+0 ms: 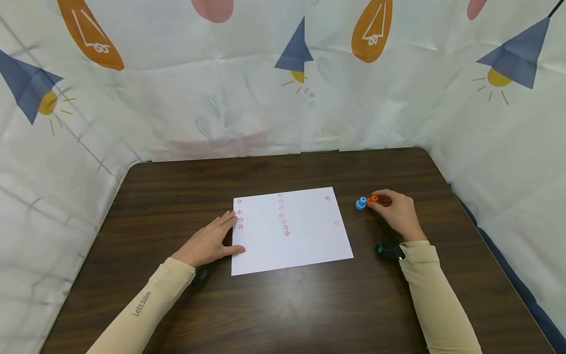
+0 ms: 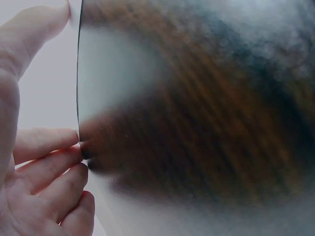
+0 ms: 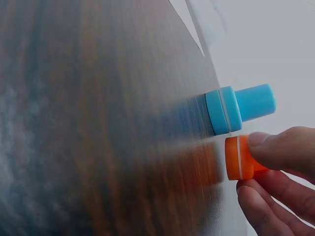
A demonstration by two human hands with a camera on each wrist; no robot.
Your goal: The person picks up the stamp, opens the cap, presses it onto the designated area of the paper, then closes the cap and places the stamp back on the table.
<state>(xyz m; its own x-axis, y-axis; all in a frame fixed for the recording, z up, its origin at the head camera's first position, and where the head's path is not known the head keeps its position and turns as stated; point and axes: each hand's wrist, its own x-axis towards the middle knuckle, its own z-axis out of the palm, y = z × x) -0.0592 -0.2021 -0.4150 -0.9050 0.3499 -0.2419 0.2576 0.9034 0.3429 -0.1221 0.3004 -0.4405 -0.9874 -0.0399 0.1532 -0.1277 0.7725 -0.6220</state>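
Note:
A white sheet of paper [image 1: 309, 243] lies on the dark table, with small red stamp prints in columns. My left hand [image 1: 210, 242] rests at the paper's left edge, fingers fairly straight and thumb spread onto the sheet. On the right, my right hand [image 1: 401, 215] pinches an orange toy stamp [image 3: 233, 158] between thumb and fingers. Beside it a blue stamp [image 3: 219, 112] stands upright on the table, its narrow handle up. In the right wrist view the orange stamp's base is very near the tabletop; whether it touches I cannot tell. Fingers cover its handle.
The brown wood-grain table [image 1: 283, 314] has a glossy surface. A printed white cloth [image 1: 247, 108] hangs behind and along both sides. A dark band [image 1: 389, 251] is on the right wrist.

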